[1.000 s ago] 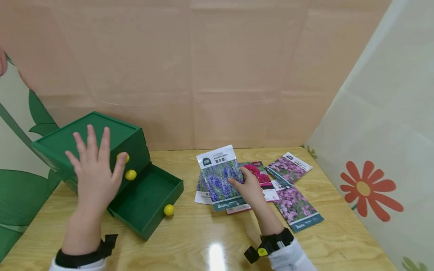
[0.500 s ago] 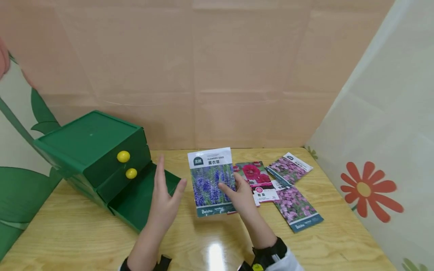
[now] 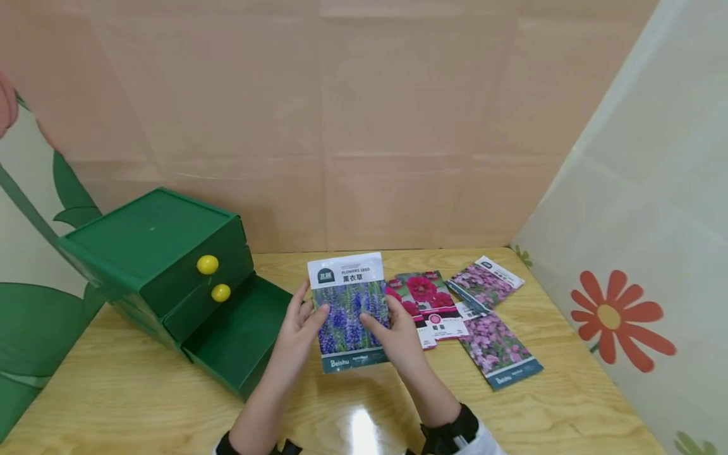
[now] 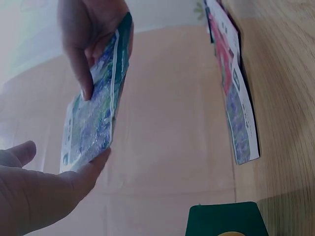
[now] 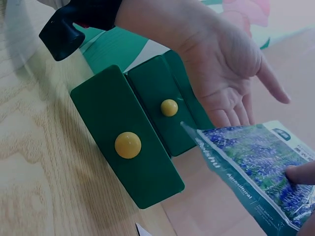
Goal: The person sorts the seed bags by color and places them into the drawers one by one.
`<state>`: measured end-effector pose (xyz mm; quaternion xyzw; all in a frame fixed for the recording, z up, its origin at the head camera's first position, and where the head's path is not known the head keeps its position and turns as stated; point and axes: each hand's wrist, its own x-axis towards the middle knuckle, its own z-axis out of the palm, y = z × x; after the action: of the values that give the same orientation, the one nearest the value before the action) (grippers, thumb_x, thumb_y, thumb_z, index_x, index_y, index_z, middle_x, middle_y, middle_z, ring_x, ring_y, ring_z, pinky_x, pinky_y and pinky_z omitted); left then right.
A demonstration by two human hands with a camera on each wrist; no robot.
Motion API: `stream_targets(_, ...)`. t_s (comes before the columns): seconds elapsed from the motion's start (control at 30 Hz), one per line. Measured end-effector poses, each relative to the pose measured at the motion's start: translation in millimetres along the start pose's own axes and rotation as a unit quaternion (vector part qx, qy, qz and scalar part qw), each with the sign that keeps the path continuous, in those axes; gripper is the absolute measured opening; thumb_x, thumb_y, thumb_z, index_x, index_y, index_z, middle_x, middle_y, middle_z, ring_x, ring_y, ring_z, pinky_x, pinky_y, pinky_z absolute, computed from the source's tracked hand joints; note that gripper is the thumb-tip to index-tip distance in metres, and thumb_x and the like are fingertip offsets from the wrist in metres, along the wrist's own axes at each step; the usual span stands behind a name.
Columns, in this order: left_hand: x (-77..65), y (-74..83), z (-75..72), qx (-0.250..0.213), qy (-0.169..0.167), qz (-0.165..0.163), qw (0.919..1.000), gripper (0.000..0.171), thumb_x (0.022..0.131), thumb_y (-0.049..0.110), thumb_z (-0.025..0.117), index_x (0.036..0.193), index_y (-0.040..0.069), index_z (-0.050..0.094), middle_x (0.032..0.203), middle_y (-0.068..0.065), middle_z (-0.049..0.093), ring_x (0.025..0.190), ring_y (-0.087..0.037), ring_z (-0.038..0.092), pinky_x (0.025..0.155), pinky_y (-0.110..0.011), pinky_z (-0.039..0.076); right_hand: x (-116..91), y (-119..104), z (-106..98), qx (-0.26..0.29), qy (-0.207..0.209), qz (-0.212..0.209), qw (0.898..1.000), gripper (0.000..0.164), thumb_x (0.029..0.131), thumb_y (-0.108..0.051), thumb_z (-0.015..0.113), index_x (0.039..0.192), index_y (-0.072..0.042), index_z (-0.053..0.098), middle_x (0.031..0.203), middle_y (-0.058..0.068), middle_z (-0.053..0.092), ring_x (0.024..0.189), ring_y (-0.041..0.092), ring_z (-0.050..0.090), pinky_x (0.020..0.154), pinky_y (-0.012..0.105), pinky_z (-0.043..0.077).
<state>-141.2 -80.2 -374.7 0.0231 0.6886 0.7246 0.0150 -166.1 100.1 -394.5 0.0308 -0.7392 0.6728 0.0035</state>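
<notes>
A flower seed packet [image 3: 347,284] with a white top and blue-purple blooms is held up over the table, its front facing me. My right hand [image 3: 400,338] pinches its right side, thumb across the front and fingers behind. At the left edge is my left hand [image 3: 297,325]. In the right wrist view, the left hand's fingers [image 5: 231,112] reach the packet's edge while its thumb stands away from it. Another purple-flower packet [image 4: 240,129] lies on the table in the left wrist view, hidden behind the held one in the head view.
Left of the hands stands a green drawer box [image 3: 150,230] with yellow knobs, its bottom drawer [image 3: 239,338] pulled out. Red-flower packets [image 3: 432,300] lie behind and right of the right hand. Farther right are pink-flower packets [image 3: 497,351]. A papered wall [image 3: 341,126] closes the back.
My left hand has come from above the green box, rightward to the packet's left edge. The right hand has lifted the packet off the other packets and drawn it left and nearer.
</notes>
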Motion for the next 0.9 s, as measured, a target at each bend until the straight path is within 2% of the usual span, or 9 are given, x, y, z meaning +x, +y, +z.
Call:
stream_targets(0.13,0.9,0.3,-0.4,-0.015,-0.012,-0.004,0.9998,0.064,0.1,0.028,0.055,0.153,0.01,0.023,0.141,-0.024,0.048,0.124,-0.036,0.053,0.107,-0.053,0.039,0.0,0.5,-0.3,0.007,0.004,0.002,1.0,0.049,0.09,-0.012,0.069,0.135,-0.003,0.051,0.117,0.018,0.067,0.091,0.021,0.069,0.075,0.027,0.058)
stream_targets(0.2,0.6,0.3,-0.3,-0.019,-0.016,-0.003,0.9997,0.059,0.1,0.025,0.055,0.149,0.007,0.029,0.131,-0.023,0.057,0.113,-0.032,0.061,0.1,-0.045,0.048,0.2,1.1,-0.7,0.0,-0.003,-0.003,1.0,0.052,0.09,-0.013,0.07,0.137,-0.004,0.051,0.119,0.018,0.066,0.095,0.025,0.068,0.079,0.031,0.058)
stream_targets(0.27,0.1,0.2,0.2,-0.018,-0.016,-0.005,0.9997,0.055,0.099,0.023,0.056,0.147,0.007,0.035,0.124,-0.023,0.061,0.104,-0.028,0.066,0.091,-0.038,0.053,0.6,1.8,-1.0,-0.014,-0.012,-0.01,1.0,0.056,0.089,-0.015,0.071,0.14,-0.004,0.048,0.126,0.019,0.062,0.107,0.03,0.065,0.089,0.035,0.055)
stream_targets(0.33,-0.5,0.1,0.8,-0.016,-0.017,-0.005,0.9997,0.054,0.099,0.022,0.058,0.146,0.005,0.037,0.122,-0.023,0.063,0.101,-0.027,0.067,0.083,-0.034,0.056,0.2,2.3,-1.0,-0.029,-0.02,-0.016,0.999,0.063,0.09,-0.018,0.071,0.143,-0.002,0.043,0.137,0.021,0.054,0.123,0.035,0.055,0.101,0.042,0.048)
stream_targets(0.43,-1.0,0.1,1.0,-0.006,-0.009,-0.01,0.9999,0.052,0.098,0.02,0.058,0.144,0.004,0.04,0.12,-0.022,0.064,0.098,-0.026,0.068,0.078,-0.03,0.058,-1.0,1.7,-0.6,-0.028,-0.037,-0.017,0.999,0.066,0.09,-0.02,0.07,0.146,-0.002,0.04,0.139,0.021,0.052,0.124,0.037,0.053,0.102,0.044,0.047)
stream_targets(0.5,-1.4,0.2,0.7,0.003,-0.004,-0.011,0.9999,0.049,0.098,0.018,0.058,0.142,0.002,0.042,0.119,-0.022,0.064,0.096,-0.025,0.068,0.076,-0.029,0.058,-1.8,1.0,-0.1,-0.014,-0.047,-0.013,0.999,0.064,0.091,-0.019,0.069,0.146,-0.004,0.04,0.135,0.022,0.055,0.116,0.035,0.059,0.095,0.04,0.052)
stream_targets(0.57,-1.8,0.1,0.0,0.011,0.003,-0.013,0.9999,0.046,0.098,0.016,0.057,0.14,0.0,0.045,0.117,-0.022,0.065,0.095,-0.024,0.069,0.075,-0.028,0.058,-2.9,-0.3,0.4,0.006,-0.059,-0.008,0.998,0.06,0.091,-0.015,0.068,0.145,-0.008,0.043,0.126,0.02,0.061,0.1,0.03,0.067,0.081,0.034,0.058)
stream_targets(0.63,-2.1,-0.2,-0.6,0.018,0.007,-0.012,0.9997,0.045,0.098,0.015,0.057,0.139,-0.001,0.046,0.116,-0.023,0.066,0.094,-0.024,0.069,0.074,-0.027,0.058,-3.2,-1.0,0.8,0.015,-0.063,-0.004,0.998,0.059,0.091,-0.013,0.068,0.145,-0.01,0.044,0.124,0.02,0.062,0.095,0.026,0.068,0.076,0.031,0.059)
stream_targets(0.9,-2.1,-0.6,-0.8,0.024,0.012,-0.019,0.9995,0.042,0.098,0.013,0.057,0.137,-0.002,0.048,0.114,-0.022,0.067,0.093,-0.025,0.07,0.073,-0.027,0.058,-4.1,-2.9,1.1,0.001,-0.065,-0.004,0.998,0.058,0.091,-0.014,0.068,0.145,-0.01,0.044,0.123,0.019,0.063,0.094,0.026,0.068,0.076,0.031,0.058)
